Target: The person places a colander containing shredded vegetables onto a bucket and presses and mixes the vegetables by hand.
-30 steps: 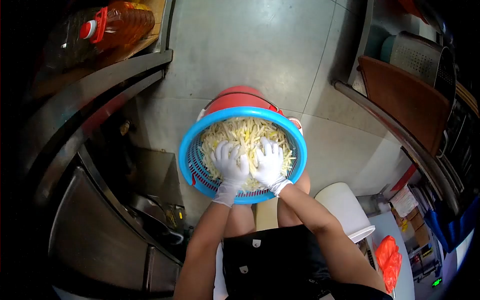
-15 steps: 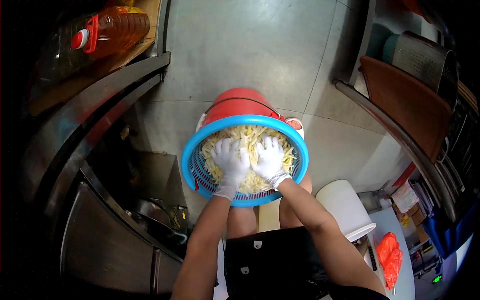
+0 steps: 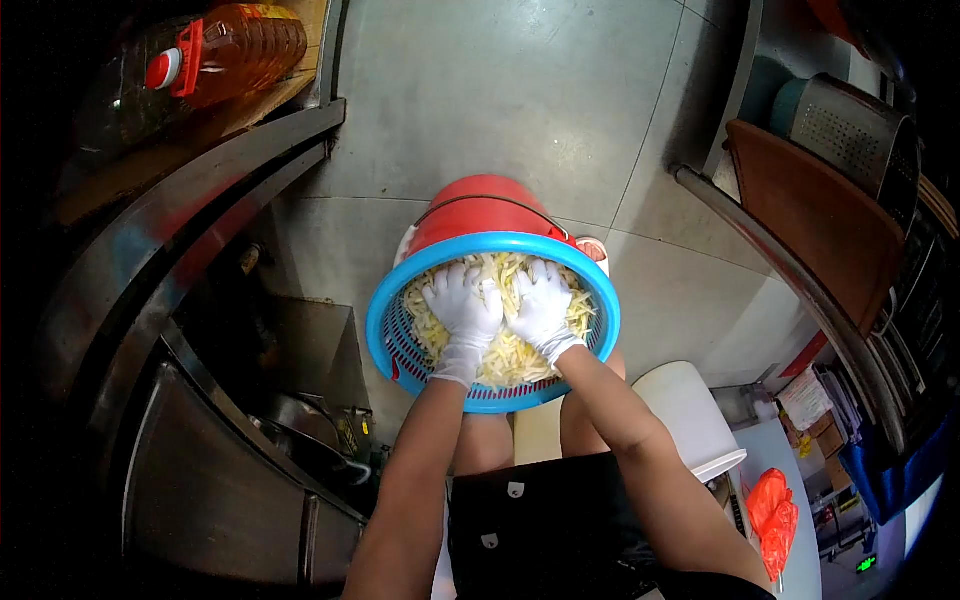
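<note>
Below, floor [image 3: 480,100]: grey-tiled.
Blue basket [image 3: 376,325]: overlaps the red bucket [image 3: 475,212] in view.
Pale strips [image 3: 515,357]: heaped inside the basket, towards its far edge.
Left hand [image 3: 466,304]: white-gloved, fingers slightly spread among strips, cannot tell whether gripping.
Right hand [image 3: 540,306]: likewise, nearer basket's right edge.

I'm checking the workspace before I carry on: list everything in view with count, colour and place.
basket: 1, blue, centre
strips: many, pale yellow, inside basket
bucket: 1, red, beyond basket
bottle: 1, amber, upper left
metal panels: several, grey, left
board: 1, brown, right
perforated container: 1, silver, upper right
tub: 1, white, lower right
bag: 1, red, lower right
small items: count unclear, mixed colours, right edge
forearms: 2, bare, below basket
left grip: 1, white-gloved, on strips
right grip: 1, white-gloved, on strips
</note>
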Motion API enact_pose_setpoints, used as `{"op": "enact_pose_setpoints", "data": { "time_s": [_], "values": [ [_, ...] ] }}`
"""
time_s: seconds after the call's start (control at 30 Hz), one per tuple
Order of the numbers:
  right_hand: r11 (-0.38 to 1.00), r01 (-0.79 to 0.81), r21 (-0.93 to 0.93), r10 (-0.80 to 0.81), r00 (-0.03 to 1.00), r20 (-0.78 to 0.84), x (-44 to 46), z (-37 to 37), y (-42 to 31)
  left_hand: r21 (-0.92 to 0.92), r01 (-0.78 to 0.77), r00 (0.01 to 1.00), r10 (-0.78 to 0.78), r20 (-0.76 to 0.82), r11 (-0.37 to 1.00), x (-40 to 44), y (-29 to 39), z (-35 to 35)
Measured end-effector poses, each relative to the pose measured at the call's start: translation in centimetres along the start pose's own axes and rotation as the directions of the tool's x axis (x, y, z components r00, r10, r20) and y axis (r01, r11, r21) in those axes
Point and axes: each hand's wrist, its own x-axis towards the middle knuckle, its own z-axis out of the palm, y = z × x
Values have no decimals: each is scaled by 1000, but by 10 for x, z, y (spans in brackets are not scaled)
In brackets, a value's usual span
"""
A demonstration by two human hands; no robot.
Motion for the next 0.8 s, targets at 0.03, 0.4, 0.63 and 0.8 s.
{"op": "enact_pose_setpoints", "data": {
  "time_s": [0.03,0.4,0.63,0.8],
  "values": [
    [1000,4,-1,-4,1000,-8,1,0,0,12,0,1000,0,3,1000,1,-1,1],
    [999,-4,34,4,1000,-15,6,3,2,73,-12,1000,11,17,997,7,-4,6],
    [1000,13,24,-12,998,-60,8,3,3,56,-25,1000,25,-1,998,12,-3,6],
    [998,7,61,-4,999,-51,8,7,5,75,-36,999,36,-4,997,13,-4,8]
  ]
}}
